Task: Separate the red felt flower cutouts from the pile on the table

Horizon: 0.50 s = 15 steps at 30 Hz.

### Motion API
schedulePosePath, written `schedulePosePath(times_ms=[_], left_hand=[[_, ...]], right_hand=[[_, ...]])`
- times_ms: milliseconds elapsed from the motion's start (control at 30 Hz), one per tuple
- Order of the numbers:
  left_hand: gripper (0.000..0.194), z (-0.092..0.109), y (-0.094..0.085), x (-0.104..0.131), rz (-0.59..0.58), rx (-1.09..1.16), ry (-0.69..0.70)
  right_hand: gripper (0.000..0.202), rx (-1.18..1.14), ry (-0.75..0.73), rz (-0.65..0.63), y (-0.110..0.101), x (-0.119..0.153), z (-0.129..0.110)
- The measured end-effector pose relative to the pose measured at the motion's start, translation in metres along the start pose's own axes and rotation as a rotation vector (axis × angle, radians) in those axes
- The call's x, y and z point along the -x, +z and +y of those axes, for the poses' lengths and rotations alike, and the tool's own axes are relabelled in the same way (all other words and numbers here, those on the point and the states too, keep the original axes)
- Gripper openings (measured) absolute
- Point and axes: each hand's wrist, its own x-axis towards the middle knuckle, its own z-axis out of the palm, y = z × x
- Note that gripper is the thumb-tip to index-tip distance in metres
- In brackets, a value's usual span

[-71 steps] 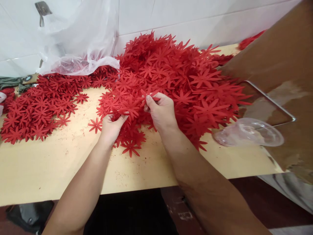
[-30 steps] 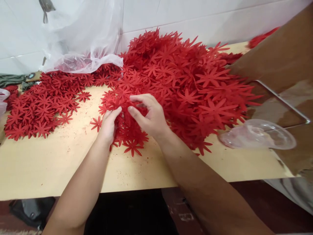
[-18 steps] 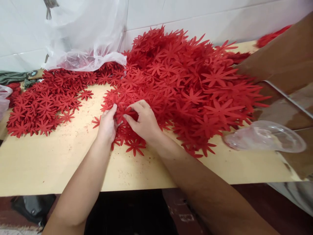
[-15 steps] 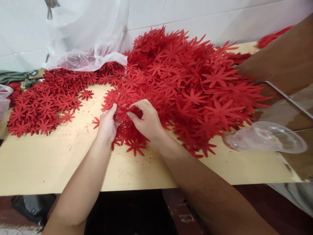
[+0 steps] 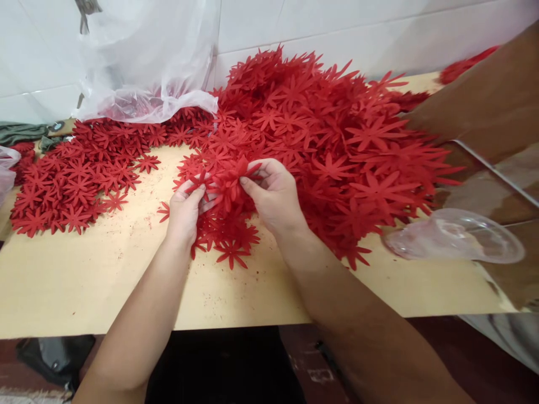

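Note:
In the head view my left hand (image 5: 185,210) pinches a small red flower-shaped cutout (image 5: 199,180) between thumb and fingers. Beside it, my right hand (image 5: 275,196) is closed on a red many-petalled flower piece (image 5: 236,182), gripped at its petals by thumb and forefinger. Both hands hover at the near left edge of a large heap of red flower cutouts (image 5: 295,123). A few loose cutouts (image 5: 232,253) lie just below the hands on the pale table (image 5: 147,286). Whether the right-hand piece is one layer or several, I cannot tell.
To the left spreads a lower pile of darker red cutouts (image 5: 80,179). A white plastic bag (image 5: 147,62) stands behind it against the tiled wall. On the right are a clear plastic container (image 5: 458,235) and a brown cardboard box (image 5: 484,106). The table's front edge runs below my forearms.
My right hand has moved right and slightly up, drawing its flower piece away from the left hand. A small cutout now shows separately in my left hand.

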Motion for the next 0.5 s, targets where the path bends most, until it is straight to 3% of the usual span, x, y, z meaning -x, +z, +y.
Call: schedulePosePath(times_ms=[300, 500], left_hand=[[0.013, -0.003, 0.0, 0.001, -0.01, -0.009, -0.083], [0.029, -0.001, 0.003, 0.008, -0.224, 0.055, -0.101]], right_hand=[[0.027, -0.073, 0.002, -0.003, -0.002, -0.001, 0.003], [0.014, 0.052, -0.105, 0.053, 0.007, 0.007, -0.003]])
